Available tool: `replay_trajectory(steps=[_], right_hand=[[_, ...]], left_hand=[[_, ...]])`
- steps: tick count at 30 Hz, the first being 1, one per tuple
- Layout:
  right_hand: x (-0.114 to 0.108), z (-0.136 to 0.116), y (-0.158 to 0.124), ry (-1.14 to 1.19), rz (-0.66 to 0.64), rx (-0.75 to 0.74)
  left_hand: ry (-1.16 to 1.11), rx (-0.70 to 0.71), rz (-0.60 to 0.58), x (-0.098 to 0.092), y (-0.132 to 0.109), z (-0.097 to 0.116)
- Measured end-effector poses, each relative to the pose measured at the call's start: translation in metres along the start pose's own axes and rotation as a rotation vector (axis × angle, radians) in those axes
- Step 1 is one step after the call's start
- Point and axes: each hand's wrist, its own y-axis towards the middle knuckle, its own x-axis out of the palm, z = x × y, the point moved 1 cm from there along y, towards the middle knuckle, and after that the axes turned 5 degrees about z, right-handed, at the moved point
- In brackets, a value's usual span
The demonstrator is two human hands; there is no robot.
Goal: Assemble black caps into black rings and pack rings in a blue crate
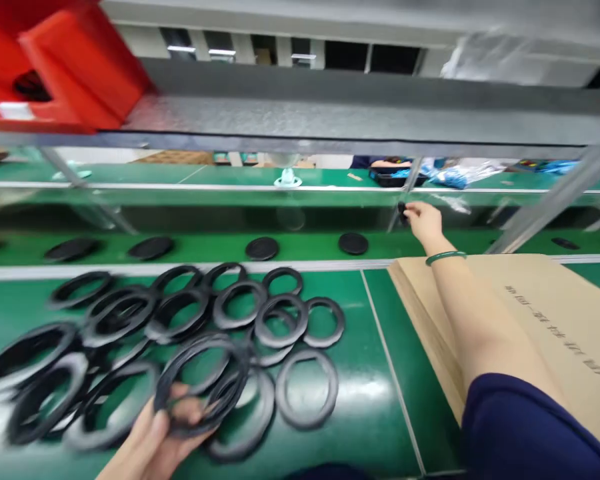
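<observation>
In the head view, my left hand [167, 430] grips a black ring [240, 383] at its lower left side, thumb and fingers around the rim; motion blur hides whether it is one ring or a stack. Below and around it, many loose black rings [307, 390] lie on the green tabletop [370, 420], several of them overlapping. My right arm, with a green bangle at the wrist, reaches forward over the green conveyor belt. In my right hand [425, 219] a black disc [403, 213] is pinched between the fingertips, seen nearly edge-on.
Several flat black discs [263, 249] lie along the green belt [310, 247]. Brown cardboard [485, 293] with printed characters sits on the right, under my forearm. A metal shelf [300, 107] crosses above, bearing a red bin [85, 73]. Slanted metal posts [545, 190] stand beyond the belt.
</observation>
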Motion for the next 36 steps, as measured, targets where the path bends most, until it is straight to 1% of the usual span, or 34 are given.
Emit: replay_trajectory(steps=[1, 2, 3, 5, 7, 9, 10, 12, 14, 16, 19, 22, 24, 26, 28, 30, 33, 36], right_hand=[[0.006, -0.028, -0.002, 0.09, 0.005, -0.057], [0.012, -0.059, -0.008, 0.203, 0.007, -0.117], [0.016, -0.092, -0.019, 0.328, -0.005, -0.174], [0.014, -0.161, -0.054, 0.549, -0.1, -0.283], [-0.003, -0.225, -0.105, 0.689, -0.241, -0.401], [-0.028, -0.275, -0.164, 0.75, -0.326, -0.541], [-0.039, -0.295, -0.193, 0.756, -0.383, -0.618], [-0.054, -0.322, -0.248, 0.766, -0.47, -0.709], [-0.056, -0.337, -0.292, 0.752, -0.488, -0.777], [-0.051, -0.344, -0.324, 0.716, -0.44, -0.839], [-0.037, -0.347, -0.356, 0.616, -0.378, -0.928], [-0.028, -0.35, -0.377, 0.542, -0.408, -0.955], [-0.026, -0.353, -0.388, 0.55, -0.434, -0.92], [-0.025, -0.356, -0.395, 0.587, -0.45, -0.848], [-0.026, -0.36, -0.399, 0.608, -0.478, -0.766], [-0.026, -0.363, -0.4, 0.598, -0.528, -0.715], [-0.027, -0.366, -0.396, 0.612, -0.557, -0.707], [-0.026, -0.365, -0.393, 0.687, -0.495, -0.743]], left_hand=[[-0.027, -0.019, 0.006, -0.002, -0.009, 0.0], [-0.041, -0.021, -0.019, -0.003, -0.016, 0.001], [-0.037, -0.024, -0.068, -0.002, -0.02, 0.003], [0.012, 0.022, -0.107, -0.001, -0.022, 0.008], [0.085, 0.075, -0.128, -0.003, -0.02, 0.011], [0.123, 0.083, -0.175, -0.009, -0.017, 0.011], [0.126, 0.066, -0.212, -0.012, -0.016, 0.01], [0.113, 0.022, -0.284, -0.02, -0.013, 0.008], [0.109, -0.008, -0.338, -0.027, -0.01, 0.006], [0.11, -0.028, -0.363, -0.033, -0.007, 0.005], [0.102, -0.057, -0.375, -0.04, -0.004, 0.003], [0.085, -0.106, -0.373, -0.047, -0.001, 0.0], [0.055, -0.138, -0.369, -0.051, 0.0, -0.004], [0.021, -0.153, -0.365, -0.055, 0.0, -0.008], [0.003, -0.156, -0.349, -0.057, 0.0, -0.011], [0.0, -0.156, -0.338, -0.059, 0.0, -0.014], [0.004, -0.141, -0.339, -0.062, 0.0, -0.017], [0.005, -0.108, -0.33, -0.063, 0.001, -0.02]])
